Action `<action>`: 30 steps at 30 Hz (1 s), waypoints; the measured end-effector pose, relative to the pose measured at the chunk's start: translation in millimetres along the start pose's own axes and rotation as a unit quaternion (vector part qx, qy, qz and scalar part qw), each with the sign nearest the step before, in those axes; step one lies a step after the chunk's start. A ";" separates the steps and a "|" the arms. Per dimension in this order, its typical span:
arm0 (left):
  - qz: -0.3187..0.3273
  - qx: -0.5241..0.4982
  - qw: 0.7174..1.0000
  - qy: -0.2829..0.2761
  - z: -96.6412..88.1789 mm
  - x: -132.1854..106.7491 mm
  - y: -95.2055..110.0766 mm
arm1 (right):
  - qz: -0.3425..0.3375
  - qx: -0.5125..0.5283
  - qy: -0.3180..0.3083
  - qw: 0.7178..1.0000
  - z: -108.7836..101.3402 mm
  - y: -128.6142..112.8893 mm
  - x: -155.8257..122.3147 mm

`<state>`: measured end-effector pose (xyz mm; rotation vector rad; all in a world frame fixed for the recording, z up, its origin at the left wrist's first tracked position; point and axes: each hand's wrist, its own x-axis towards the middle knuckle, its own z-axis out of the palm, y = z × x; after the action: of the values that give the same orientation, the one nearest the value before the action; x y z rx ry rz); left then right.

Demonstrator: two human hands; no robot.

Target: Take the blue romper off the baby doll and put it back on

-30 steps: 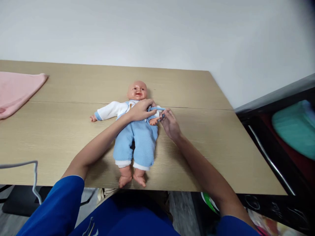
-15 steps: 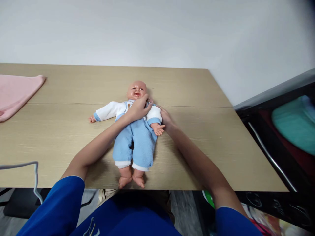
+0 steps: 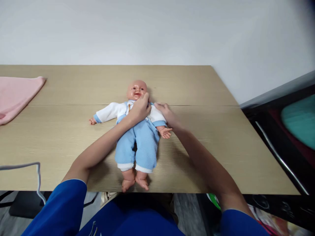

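A baby doll [image 3: 138,90] lies on its back on the table, head toward the wall and bare feet toward me. It wears a white top with blue cuffs and fluffy blue overalls [image 3: 146,144]. My left hand [image 3: 140,107] lies across its upper chest, fingers curled in at the collar just under the chin. At the doll's shoulder on the right side is my right hand [image 3: 168,114], its bent fingers against the white sleeve [image 3: 157,114]. Some of those fingertips are hard to make out. The doll's other arm stretches out to the left, untouched.
A pink cloth [image 3: 18,95] lies on the wooden table [image 3: 209,144] at the far left. A grey cable [image 3: 22,166] bends over the front left edge. Right of the table stands a dark object with a shiny rail, with a teal item [image 3: 300,119] on it.
My right hand has moved up along the sleeve to the top of the shoulder. The doll's arm there now points further out to the right. My left hand stays at the collar.
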<state>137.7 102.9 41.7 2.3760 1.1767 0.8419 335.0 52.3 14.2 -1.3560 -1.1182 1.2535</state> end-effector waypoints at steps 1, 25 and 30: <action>-0.001 0.009 1.000 -0.003 0.6 0.0 0.5 | -0.019 -0.030 -0.011 0.999 -7.6 -5.0 -11.8; 0.086 0.050 0.992 0.078 -47.4 -38.0 26.8 | -0.361 -0.374 0.058 0.852 -53.3 3.1 -74.9; -0.011 0.051 0.990 0.132 -67.7 -88.6 -1.5 | -0.311 -0.281 -0.064 0.906 -16.5 4.4 -85.0</action>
<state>50.6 36.0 61.1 2.3805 1.3740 1.1414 346.6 -33.3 21.9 -1.1613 -1.9208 0.5662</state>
